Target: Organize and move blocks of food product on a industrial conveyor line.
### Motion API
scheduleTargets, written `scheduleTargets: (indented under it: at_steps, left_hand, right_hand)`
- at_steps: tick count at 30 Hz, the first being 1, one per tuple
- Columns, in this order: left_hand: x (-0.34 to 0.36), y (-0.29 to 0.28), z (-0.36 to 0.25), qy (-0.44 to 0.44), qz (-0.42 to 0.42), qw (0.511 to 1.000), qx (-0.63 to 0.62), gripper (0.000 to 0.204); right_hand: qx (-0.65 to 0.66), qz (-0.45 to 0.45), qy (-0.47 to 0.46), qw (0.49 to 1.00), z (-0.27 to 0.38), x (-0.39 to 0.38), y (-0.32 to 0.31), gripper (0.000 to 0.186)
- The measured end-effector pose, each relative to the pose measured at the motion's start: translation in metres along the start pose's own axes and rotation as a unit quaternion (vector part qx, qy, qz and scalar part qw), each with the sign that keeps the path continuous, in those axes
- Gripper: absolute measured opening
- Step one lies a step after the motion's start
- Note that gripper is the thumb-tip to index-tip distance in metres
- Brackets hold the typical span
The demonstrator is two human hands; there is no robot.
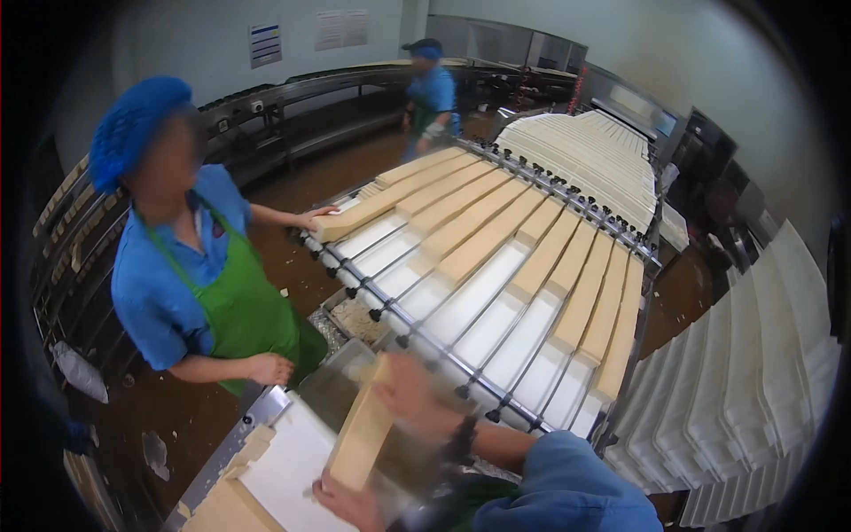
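Note:
Between my two hands a long, pale tan block is held tilted, its upper end leaning away from me. My left hand is closed on its lower end. At its upper end is my right hand, smeared by motion but with the fingers against the block. Below and left of it lies a white board, with more pale tan pieces on its left part. Beyond my right hand, a slanted conveyor carries several similar long blocks in lanes split by metal rods.
A co-worker in a green apron stands at the left, one hand at the leftmost block's end. Farther back is another person. Bins with crumbs sit below the conveyor's near edge. Stacked white trays stand at the right.

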State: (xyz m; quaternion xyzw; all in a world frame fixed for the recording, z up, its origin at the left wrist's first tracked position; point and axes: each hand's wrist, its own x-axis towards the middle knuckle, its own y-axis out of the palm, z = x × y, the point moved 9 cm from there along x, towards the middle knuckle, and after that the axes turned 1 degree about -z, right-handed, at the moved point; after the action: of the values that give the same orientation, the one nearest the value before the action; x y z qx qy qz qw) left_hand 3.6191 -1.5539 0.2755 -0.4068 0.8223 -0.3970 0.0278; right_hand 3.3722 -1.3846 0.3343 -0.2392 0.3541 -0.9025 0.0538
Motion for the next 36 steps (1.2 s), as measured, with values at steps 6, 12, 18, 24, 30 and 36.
scheduleTargets:
  at_steps: [6, 12, 18, 24, 30, 36]
  left_hand:
    - [0.076, 0.135, -0.221, 0.182, 0.098, 0.976, 0.064, 0.087]
    - [0.095, 0.272, -0.330, 0.149, 0.286, 0.942, 0.089, 0.093]
    - [0.096, 0.392, -0.361, 0.221, 0.287, 0.932, 0.006, 0.070]
    - [0.107, 0.431, -0.351, 0.000, 0.195, 0.942, -0.274, 0.068]
    - [0.109, 0.416, -0.319, -0.027, 0.164, 0.942, -0.291, 0.076]
    - [0.088, 0.320, -0.256, -0.117, 0.194, 0.885, -0.407, 0.069]
  right_hand:
    - [-0.120, -0.163, 0.055, 0.978, -0.198, 0.126, -0.147, 0.051]
    - [-0.166, 0.083, 0.259, 0.948, -0.383, 0.176, -0.170, 0.059]
    - [-0.468, 0.059, 0.226, 0.852, -0.418, 0.214, -0.208, 0.065]
    - [-0.348, 0.070, 0.089, 0.931, -0.355, 0.175, -0.157, 0.077]
    - [-0.308, 0.114, 0.055, 0.943, -0.311, 0.147, -0.117, 0.096]
    - [-0.349, 0.122, 0.073, 0.926, -0.330, 0.146, -0.104, 0.099]
